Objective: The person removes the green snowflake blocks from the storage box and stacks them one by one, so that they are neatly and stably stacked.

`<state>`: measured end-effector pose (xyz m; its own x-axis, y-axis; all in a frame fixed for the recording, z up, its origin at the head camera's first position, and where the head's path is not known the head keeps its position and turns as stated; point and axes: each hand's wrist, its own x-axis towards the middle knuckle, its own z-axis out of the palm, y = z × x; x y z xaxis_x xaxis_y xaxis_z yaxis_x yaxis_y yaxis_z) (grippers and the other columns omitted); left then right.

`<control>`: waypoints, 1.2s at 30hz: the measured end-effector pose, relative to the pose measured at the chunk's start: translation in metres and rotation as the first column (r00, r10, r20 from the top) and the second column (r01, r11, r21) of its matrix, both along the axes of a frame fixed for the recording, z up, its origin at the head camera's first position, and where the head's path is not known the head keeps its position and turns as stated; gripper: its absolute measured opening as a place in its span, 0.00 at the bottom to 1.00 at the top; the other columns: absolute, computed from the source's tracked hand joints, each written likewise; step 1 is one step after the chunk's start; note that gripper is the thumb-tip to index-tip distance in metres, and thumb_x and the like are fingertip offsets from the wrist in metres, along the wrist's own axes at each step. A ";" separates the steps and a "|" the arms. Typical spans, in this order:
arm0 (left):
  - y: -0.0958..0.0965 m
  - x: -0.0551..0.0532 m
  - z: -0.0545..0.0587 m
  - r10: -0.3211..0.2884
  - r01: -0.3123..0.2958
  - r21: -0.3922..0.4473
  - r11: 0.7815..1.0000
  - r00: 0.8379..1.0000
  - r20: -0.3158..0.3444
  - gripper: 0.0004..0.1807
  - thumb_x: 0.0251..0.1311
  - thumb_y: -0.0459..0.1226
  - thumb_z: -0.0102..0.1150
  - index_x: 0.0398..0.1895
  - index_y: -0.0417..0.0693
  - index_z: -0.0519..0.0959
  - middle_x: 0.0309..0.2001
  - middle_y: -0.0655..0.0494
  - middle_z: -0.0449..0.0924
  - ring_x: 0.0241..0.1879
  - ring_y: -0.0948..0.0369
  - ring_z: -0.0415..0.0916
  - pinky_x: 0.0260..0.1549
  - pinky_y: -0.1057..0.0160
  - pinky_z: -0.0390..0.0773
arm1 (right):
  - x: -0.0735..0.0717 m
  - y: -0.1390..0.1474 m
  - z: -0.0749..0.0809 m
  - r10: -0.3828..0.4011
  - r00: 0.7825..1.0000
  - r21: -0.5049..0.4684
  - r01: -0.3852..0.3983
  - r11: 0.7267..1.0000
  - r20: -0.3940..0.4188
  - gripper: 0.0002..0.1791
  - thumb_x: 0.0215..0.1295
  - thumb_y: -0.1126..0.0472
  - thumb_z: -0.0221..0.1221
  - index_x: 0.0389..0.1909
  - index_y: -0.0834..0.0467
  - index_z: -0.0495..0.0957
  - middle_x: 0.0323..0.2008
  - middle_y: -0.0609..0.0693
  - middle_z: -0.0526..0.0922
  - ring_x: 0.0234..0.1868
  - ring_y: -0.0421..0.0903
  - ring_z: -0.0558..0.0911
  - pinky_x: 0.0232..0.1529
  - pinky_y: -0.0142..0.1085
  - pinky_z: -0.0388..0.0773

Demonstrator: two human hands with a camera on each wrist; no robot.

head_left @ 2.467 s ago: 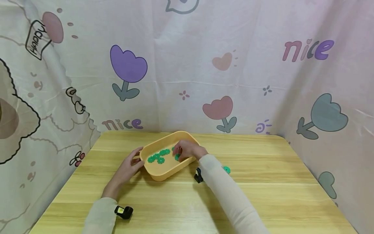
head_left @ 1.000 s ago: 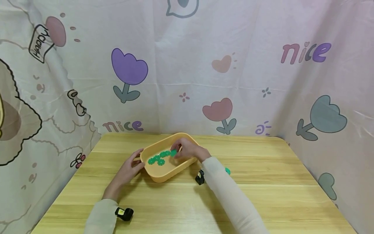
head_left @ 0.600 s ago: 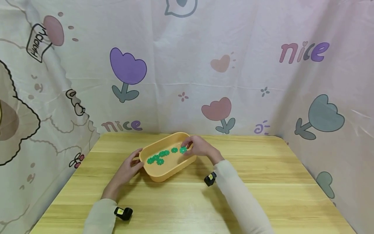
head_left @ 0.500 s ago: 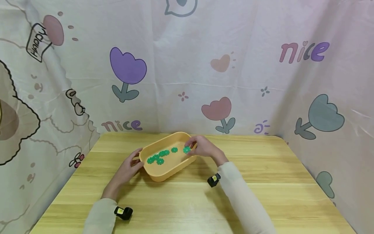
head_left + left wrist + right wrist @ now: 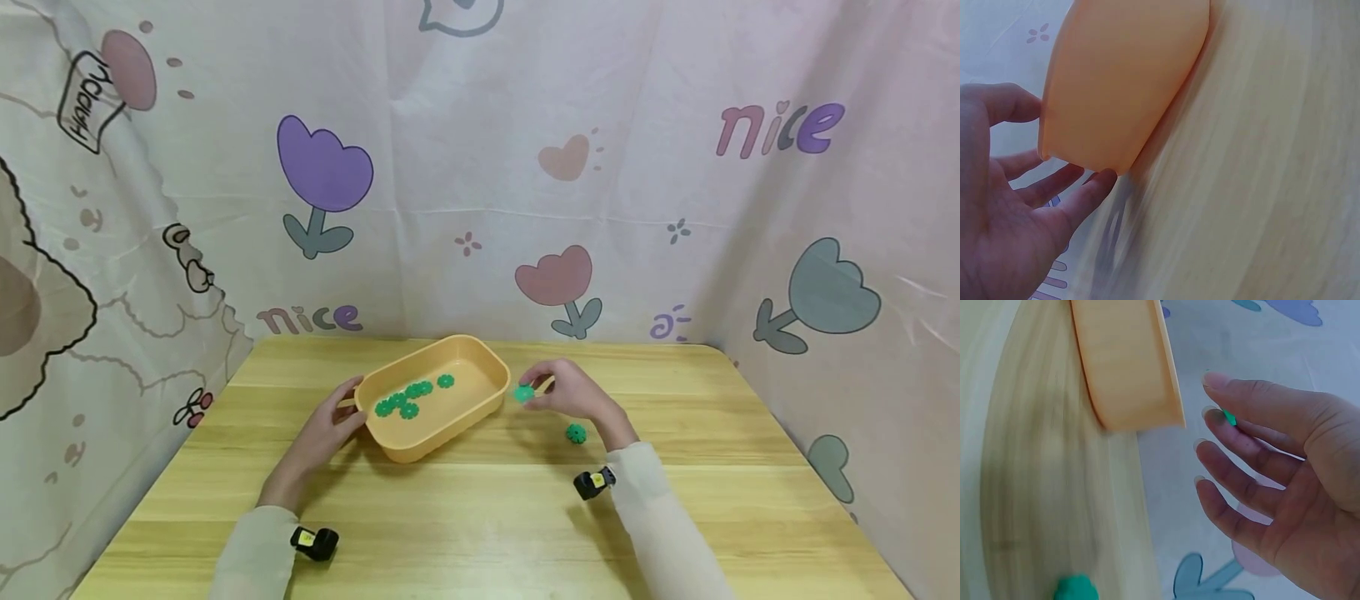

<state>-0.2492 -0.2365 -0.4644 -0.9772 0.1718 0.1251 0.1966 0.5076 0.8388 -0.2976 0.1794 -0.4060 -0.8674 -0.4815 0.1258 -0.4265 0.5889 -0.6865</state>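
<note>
My left hand [image 5: 330, 423] holds the left end of a yellow-orange plastic tray [image 5: 468, 392], its thumb and fingers spread about the end corner in the left wrist view. Several small green flower-shaped discs [image 5: 408, 411] lie in the tray, mostly toward its left end. Just outside the tray's right end, my right hand [image 5: 573, 390] pinches another green disc [image 5: 523, 393] above the table. In the right wrist view the fingers hide most of that disc. One more green disc [image 5: 576, 433] lies on the table below the right hand.
The tray stands slanted near the back of a light wooden table [image 5: 480, 525]. A patterned curtain [image 5: 450, 150] hangs behind the table and along both sides. Black wrist cameras [image 5: 595, 482] sit on both sleeves.
The right hand has picked one disc out of the tray and carried it right, past the tray's rim. The disc on the table is uncovered again. The left hand has stayed on the tray.
</note>
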 end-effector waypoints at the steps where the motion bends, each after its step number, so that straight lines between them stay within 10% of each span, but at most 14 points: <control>1: 0.000 0.000 0.000 -0.002 0.002 0.002 1.000 1.000 -0.002 0.35 0.76 0.36 0.53 0.81 0.40 0.54 0.72 0.30 0.64 0.67 0.33 0.71 0.67 0.43 0.72 | 0.002 0.004 0.000 -0.006 1.000 0.002 0.006 1.000 -0.002 0.16 0.58 0.63 0.74 0.47 0.59 0.86 0.46 0.53 0.88 0.48 0.53 0.84 0.47 0.38 0.84; 36: -0.002 0.000 0.000 -0.007 0.007 0.012 1.000 1.000 -0.006 0.35 0.76 0.36 0.53 0.81 0.40 0.54 0.71 0.31 0.64 0.67 0.32 0.71 0.66 0.43 0.73 | 0.022 0.066 -0.033 -0.105 0.989 0.046 0.100 0.994 0.107 0.14 0.59 0.64 0.73 0.47 0.59 0.86 0.46 0.53 0.87 0.49 0.49 0.82 0.51 0.42 0.85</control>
<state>-0.2489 -0.2384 -0.4649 -0.9751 0.1770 0.1333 0.2054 0.4959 0.8438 -0.2751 0.2455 -0.4387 -0.9200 -0.3919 0.0097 -0.2860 0.6541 -0.7003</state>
